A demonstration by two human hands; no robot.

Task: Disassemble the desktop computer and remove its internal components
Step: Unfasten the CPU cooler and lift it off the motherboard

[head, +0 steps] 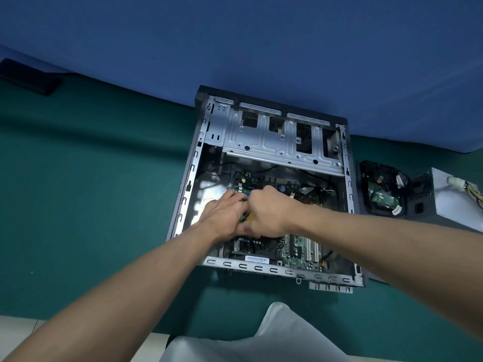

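Note:
The desktop computer case [261, 268] lies open on its side on the green table. Inside it are the green motherboard [300, 245] and, at the far end, a silver drive cage [261, 142]. Both my hands are inside the case over the board's left part. My right hand [269, 210] is curled in a fist round a small object, of which only a yellow tip [250, 217] shows. My left hand [222, 214] lies beside it with its fingers stretched toward the wire connectors [241, 190], touching there. Whatever sits under the hands is hidden.
To the right of the case lie a removed drive in a black holder [379, 194] and a power supply [449, 202] with loose cables. A blue wall [235, 48] stands right behind the case. A black object [28, 79] lies far left. White cloth [274, 340] is at the near table edge.

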